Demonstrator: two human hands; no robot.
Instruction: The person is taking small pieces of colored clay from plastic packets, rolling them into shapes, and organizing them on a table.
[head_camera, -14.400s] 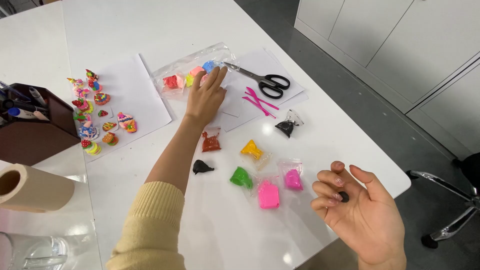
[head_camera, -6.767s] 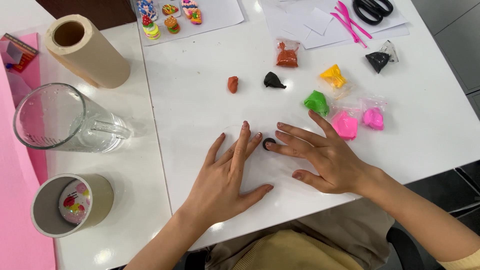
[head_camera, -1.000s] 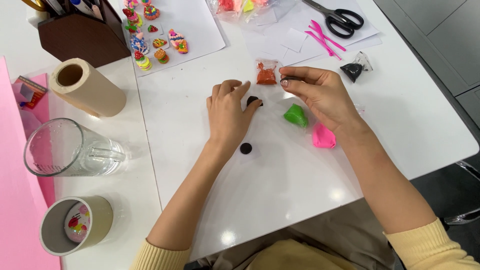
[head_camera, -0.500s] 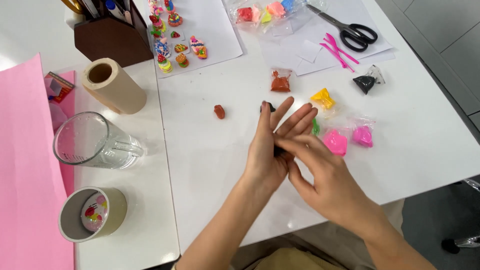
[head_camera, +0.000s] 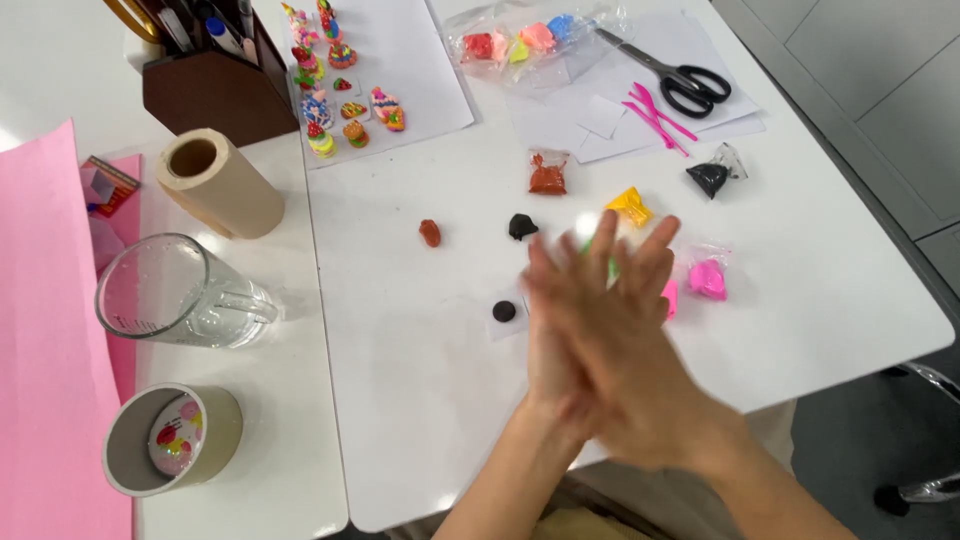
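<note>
The clear glass jug (head_camera: 170, 295) at nine o'clock looks empty; the paper cup (head_camera: 165, 438) at seven o'clock shows a coloured disc inside; the brown holder (head_camera: 215, 85) at eleven o'clock carries pens. Left hand (head_camera: 560, 330) and right hand (head_camera: 630, 340) press palm to palm, blurred — whether they clamp anything I cannot tell. A flat black clay disc (head_camera: 504, 311) lies just left of them — a black lump (head_camera: 521, 226) at twelve o'clock.

Both forearms are bare as far as the picture shows, with no sleeve, watch or bracelet visible on them. The left hand (head_camera: 565, 340) and right hand (head_camera: 625, 330) are blurred, so rings cannot be ruled out. Pale yellow cloth, perhaps a garment, shows at the bottom edge.
</note>
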